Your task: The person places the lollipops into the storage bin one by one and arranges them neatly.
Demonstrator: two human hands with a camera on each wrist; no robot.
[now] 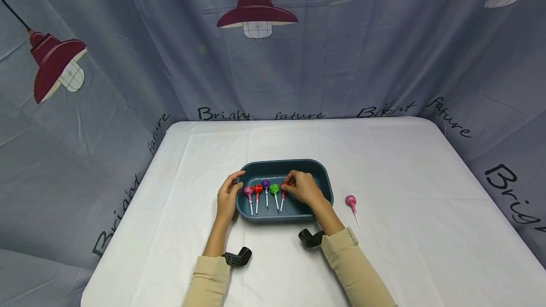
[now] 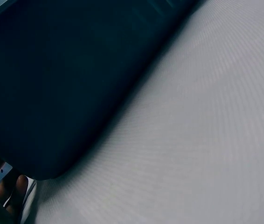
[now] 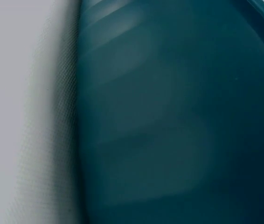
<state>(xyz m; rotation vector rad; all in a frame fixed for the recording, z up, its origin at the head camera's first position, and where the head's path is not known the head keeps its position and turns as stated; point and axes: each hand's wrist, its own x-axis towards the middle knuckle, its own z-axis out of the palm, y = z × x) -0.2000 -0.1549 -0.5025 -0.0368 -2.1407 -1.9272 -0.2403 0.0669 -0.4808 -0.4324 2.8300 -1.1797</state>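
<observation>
A dark teal tray [image 1: 286,167] sits on the white table. Inside it lie several lollipops in a row: pink [image 1: 249,191], red [image 1: 258,189], purple [image 1: 266,184], green [image 1: 275,188]. My right hand [image 1: 300,186] reaches into the tray and pinches another red lollipop [image 1: 283,186] at the row's right end. My left hand [image 1: 229,193] grips the tray's left rim, thumb over the edge. The left wrist view shows the tray's outer wall [image 2: 52,84] close up with fingertips [image 2: 10,191] at its corner. The right wrist view shows only blurred tray wall [image 3: 178,116].
One pink lollipop [image 1: 351,201] lies on the white tablecloth [image 1: 405,179] to the right of the tray. A grey printed curtain [image 1: 298,51] walls in the table at the back and both sides.
</observation>
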